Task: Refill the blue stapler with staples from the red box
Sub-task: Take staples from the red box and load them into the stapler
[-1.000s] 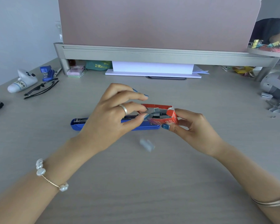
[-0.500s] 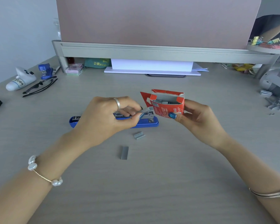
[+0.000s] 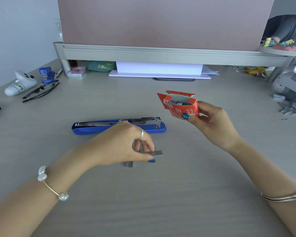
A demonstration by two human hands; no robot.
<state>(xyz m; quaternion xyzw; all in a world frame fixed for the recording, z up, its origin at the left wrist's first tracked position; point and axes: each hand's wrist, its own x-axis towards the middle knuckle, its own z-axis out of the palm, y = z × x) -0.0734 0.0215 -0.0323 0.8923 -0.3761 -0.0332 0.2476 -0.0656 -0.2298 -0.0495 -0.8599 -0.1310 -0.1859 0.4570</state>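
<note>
The stapler (image 3: 118,126) lies open mid-surface (image 3: 143,202), left hand (image 3: 125,147) just near of it pinching a staple strip (image 3: 155,153), right hand (image 3: 212,124) gripping the open box (image 3: 181,106) raised at its right.

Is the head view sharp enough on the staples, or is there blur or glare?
Head view: even, soft light, no glare; staple strip in the left hand is slightly soft, desk edges bow from the wide lens; red box reads clearly.

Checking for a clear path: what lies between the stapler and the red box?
In the head view, only bare desk shows between the stapler and the red box, which the right hand holds above it.
</note>
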